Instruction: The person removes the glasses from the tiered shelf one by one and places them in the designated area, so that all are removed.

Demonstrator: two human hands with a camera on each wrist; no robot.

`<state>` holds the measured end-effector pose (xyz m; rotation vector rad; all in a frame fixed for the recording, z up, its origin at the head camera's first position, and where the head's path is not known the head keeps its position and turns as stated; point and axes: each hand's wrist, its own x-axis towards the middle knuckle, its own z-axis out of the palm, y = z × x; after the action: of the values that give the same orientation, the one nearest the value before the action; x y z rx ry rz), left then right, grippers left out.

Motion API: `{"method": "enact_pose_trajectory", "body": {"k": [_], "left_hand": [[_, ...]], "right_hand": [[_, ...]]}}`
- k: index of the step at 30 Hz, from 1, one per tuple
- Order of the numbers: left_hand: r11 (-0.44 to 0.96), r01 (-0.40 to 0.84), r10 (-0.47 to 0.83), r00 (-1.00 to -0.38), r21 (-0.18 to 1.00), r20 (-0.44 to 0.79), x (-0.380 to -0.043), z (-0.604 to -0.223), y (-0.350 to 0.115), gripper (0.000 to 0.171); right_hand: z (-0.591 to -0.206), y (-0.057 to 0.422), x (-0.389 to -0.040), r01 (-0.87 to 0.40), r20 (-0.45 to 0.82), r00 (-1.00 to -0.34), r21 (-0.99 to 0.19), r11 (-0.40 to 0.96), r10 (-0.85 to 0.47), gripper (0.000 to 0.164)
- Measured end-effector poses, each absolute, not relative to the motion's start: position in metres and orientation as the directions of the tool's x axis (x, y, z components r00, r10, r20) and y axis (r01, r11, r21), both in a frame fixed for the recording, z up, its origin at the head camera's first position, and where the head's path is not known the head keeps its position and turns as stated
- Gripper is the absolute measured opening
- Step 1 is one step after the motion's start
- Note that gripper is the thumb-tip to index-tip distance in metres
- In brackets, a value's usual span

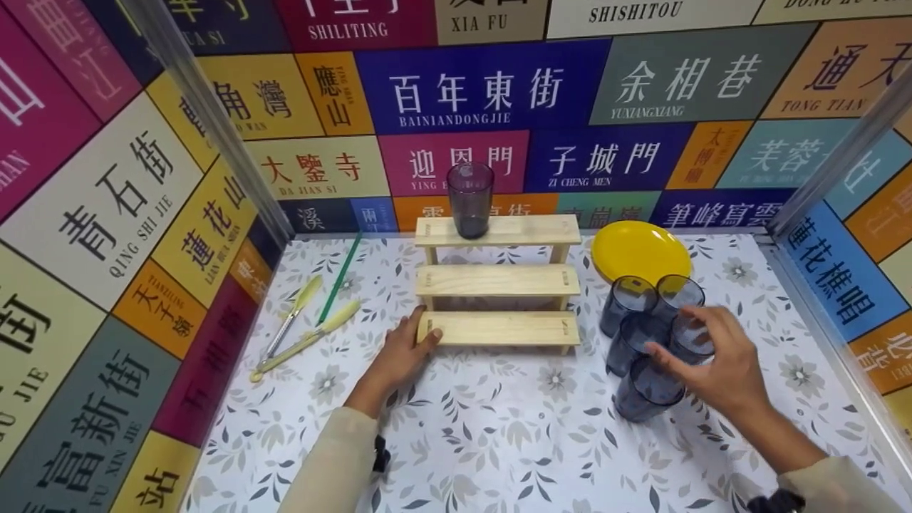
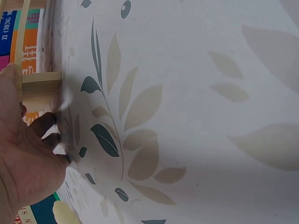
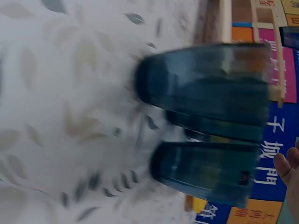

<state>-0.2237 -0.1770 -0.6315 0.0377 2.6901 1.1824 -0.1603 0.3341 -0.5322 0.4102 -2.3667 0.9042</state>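
A three-step wooden stand (image 1: 499, 328) sits mid-table, a dark tinted glass (image 1: 470, 203) upright on its top step. My left hand (image 1: 399, 356) grips the left end of the lowest step, thumb on top; in the left wrist view its other fingers (image 2: 44, 123) curl below the board. To the right, several bluish tinted glasses (image 1: 648, 388) stand upright, grouped close together. Over the right side of that group hovers my right hand (image 1: 730, 363), thumb and fingers spread apart. In the right wrist view, its fingertips (image 3: 282, 168) show beyond the rims of the glasses (image 3: 205, 168).
A yellow plate (image 1: 641, 249) lies behind the glasses, right of the stand. On the left are two pale-handled utensils (image 1: 306, 342) and a green stick (image 1: 340, 278). Sign-covered panels (image 1: 484, 85) wall in the back and sides of the flower-patterned table (image 1: 499, 442).
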Motion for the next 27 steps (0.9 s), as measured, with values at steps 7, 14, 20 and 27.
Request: {"method": "enact_pose_trajectory", "body": {"k": [7,14,20,27], "left_hand": [[0.69,-0.069,0.091,-0.979,0.72,-0.181,-0.223,-0.631,-0.178,0.084],[0.705,-0.023,0.125,-0.98,0.709,-0.155,-0.228,-0.635,-0.177,0.082],[0.708,-0.088,0.085,-0.974,0.7,-0.208,-0.228,-0.632,-0.178,0.083],[0.699,-0.083,0.093,-0.974,0.71,-0.206,-0.227,-0.63,-0.174,0.082]], "right_hand": [[-0.49,0.319,-0.216,-0.392,0.486,-0.865,-0.501,0.772,-0.124,0.083],[-0.456,0.28,-0.27,-0.377,0.376,-0.907,-0.525,0.763,-0.19,0.1],[-0.433,0.232,-0.31,-0.379,0.29,-0.921,-0.507,0.774,-0.261,0.113],[-0.417,0.167,-0.345,-0.376,0.225,-0.927,-0.553,0.743,-0.301,0.125]]}}
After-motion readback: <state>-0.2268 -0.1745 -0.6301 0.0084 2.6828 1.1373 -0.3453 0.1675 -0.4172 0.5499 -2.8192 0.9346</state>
